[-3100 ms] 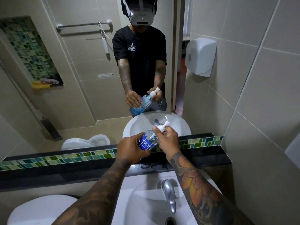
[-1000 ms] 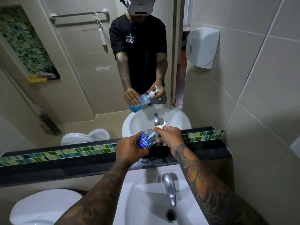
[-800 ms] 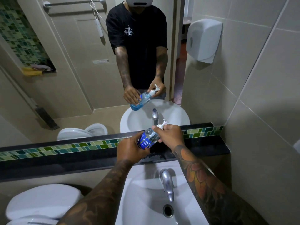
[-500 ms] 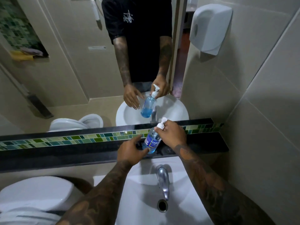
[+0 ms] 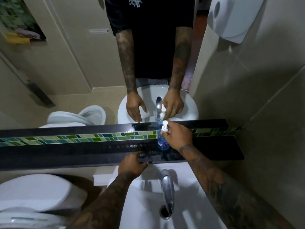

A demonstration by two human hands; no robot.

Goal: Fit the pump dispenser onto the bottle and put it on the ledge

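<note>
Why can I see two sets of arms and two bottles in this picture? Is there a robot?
No robot here, just one person. The picture comes from a camera worn on that person's head, looking down at their own hands. The second pair of arms and the second bottle are reflections in the mirror on the wall.

The real bottle is clear with blue liquid and a white pump dispenser on top. It stands upright on the black ledge under the mirror. The right hand has its grip near the top of the bottle, by the pump. The left hand holds nothing; it rests at the front edge of the ledge.

Below is a white sink with a shiny tap, and a white toilet sits to the left.
</note>
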